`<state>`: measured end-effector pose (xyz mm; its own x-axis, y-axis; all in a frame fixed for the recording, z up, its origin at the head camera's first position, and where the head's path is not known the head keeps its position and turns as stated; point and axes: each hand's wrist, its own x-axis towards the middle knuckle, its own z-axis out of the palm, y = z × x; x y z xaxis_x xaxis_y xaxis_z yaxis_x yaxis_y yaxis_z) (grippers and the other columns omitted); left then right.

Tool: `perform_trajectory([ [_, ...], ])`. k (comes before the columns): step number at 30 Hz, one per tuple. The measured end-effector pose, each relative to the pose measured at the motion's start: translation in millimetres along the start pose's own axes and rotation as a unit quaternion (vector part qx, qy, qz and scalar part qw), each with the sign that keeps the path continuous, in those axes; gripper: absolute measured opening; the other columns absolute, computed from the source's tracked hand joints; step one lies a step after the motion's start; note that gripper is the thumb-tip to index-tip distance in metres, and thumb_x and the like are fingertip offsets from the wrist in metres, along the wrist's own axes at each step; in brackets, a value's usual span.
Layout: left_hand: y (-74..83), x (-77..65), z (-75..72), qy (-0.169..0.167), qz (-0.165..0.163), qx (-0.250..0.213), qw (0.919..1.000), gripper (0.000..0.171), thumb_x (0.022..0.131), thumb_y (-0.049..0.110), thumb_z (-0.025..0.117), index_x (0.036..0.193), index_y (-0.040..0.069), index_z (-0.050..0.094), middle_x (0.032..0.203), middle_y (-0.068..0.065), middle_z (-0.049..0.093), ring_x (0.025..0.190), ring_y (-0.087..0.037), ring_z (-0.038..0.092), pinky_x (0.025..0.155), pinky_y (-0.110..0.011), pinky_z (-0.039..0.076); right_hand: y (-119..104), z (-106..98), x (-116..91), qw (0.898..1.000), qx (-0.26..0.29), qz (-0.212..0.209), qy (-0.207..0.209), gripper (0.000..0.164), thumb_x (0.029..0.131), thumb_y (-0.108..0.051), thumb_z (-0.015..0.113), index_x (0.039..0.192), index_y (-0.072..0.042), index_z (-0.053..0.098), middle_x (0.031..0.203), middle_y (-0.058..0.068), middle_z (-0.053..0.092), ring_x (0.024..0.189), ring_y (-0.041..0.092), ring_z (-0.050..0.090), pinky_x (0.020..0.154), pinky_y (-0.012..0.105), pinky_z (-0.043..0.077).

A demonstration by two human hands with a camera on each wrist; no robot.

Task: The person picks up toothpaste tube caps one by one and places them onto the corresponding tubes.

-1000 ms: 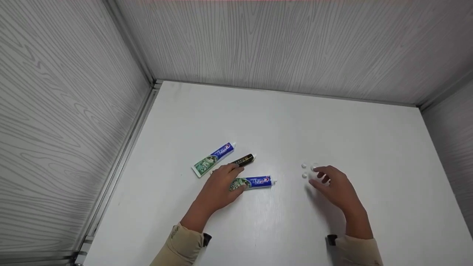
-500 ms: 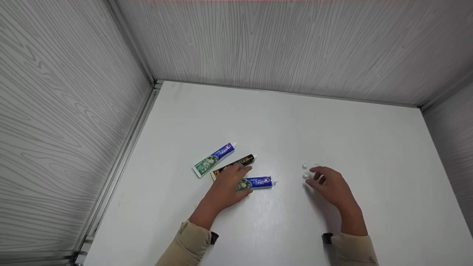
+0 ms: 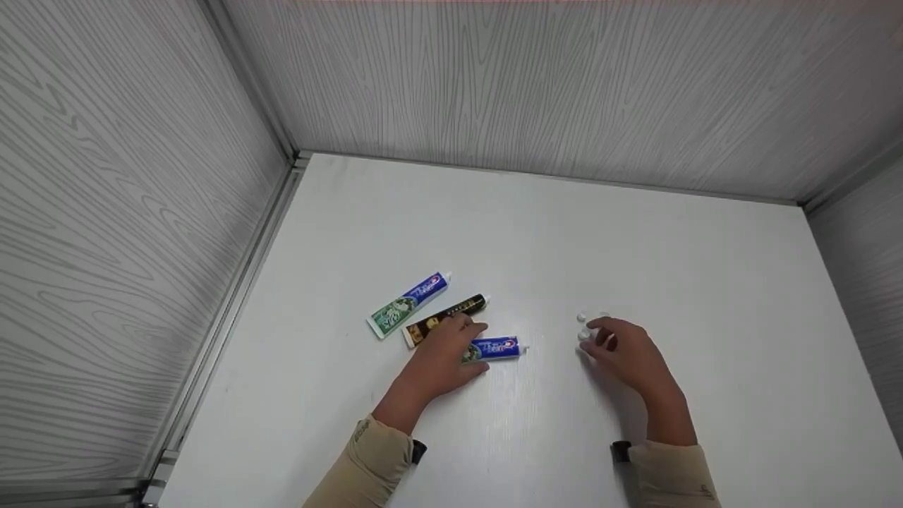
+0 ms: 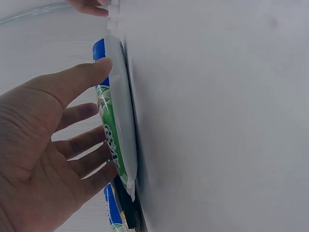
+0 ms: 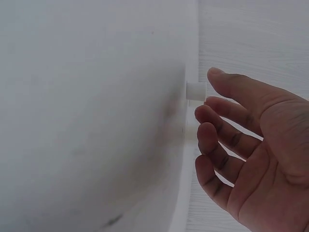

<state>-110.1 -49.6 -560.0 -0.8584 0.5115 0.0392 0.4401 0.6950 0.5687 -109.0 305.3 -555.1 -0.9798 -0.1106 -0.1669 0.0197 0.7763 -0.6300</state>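
Note:
My left hand (image 3: pixel 441 360) is over the nearest toothpaste tube (image 3: pixel 497 348), a blue and green one lying flat without a cap. In the left wrist view its thumb overlaps the tube's side and the other fingers spread along the printed face, uncurled. Just beyond lies a black toothpaste tube (image 3: pixel 468 305), partly covered by that hand. Small white caps (image 3: pixel 584 336) stand on the table at the right. My right hand (image 3: pixel 628 356) is beside them, thumb and forefinger apart around one white cap (image 5: pixel 196 91), its other fingers loosely bent.
Another blue and green toothpaste tube (image 3: pixel 408 305) lies farthest back, at a slant. The white table (image 3: pixel 550 240) is bounded by grey wood-grain panels (image 3: pixel 494 85) at the back and both sides.
My left hand has slid right along the nearest tube, uncovering more of the black tube. My right hand has shifted slightly left, its fingertips closer to the front cap.

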Motion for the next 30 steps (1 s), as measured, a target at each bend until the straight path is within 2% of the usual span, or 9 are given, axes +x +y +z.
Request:
perform_trajectory([
  [15,2.8,5.5,7.4,-0.016,-0.010,0.000,0.9998,0.056,0.096,0.031,0.081,0.145,0.010,0.064,0.125,-0.006,0.063,0.104,-0.017,0.056,0.096,-0.038,0.052,-1,0,3,1.000,0.003,-0.006,-0.014,0.025,0.097,-0.017,0.078,0.120,-0.011,0.074,0.100,0.007,0.071,0.089,0.022,0.063,0.071,0.033,0.051],
  [22,5.3,10.3,9.0,-0.031,-0.006,0.023,0.9992,0.055,0.096,0.030,0.081,0.143,0.008,0.066,0.123,-0.008,0.063,0.104,-0.018,0.057,0.096,-0.039,0.052,0,1,6,1.000,-0.007,0.000,-0.017,0.018,0.096,-0.015,0.078,0.113,-0.012,0.075,0.099,0.005,0.071,0.091,0.022,0.063,0.078,0.036,0.051],
  [30,2.1,12.6,9.4,-0.038,-0.006,0.028,0.9989,0.051,0.094,0.028,0.083,0.138,0.008,0.069,0.116,-0.007,0.063,0.099,-0.019,0.054,0.092,-0.039,0.051,-2,0,4,1.000,-0.003,0.007,-0.024,0.019,0.097,-0.017,0.076,0.115,-0.012,0.074,0.101,0.006,0.071,0.093,0.023,0.063,0.078,0.037,0.051],
])
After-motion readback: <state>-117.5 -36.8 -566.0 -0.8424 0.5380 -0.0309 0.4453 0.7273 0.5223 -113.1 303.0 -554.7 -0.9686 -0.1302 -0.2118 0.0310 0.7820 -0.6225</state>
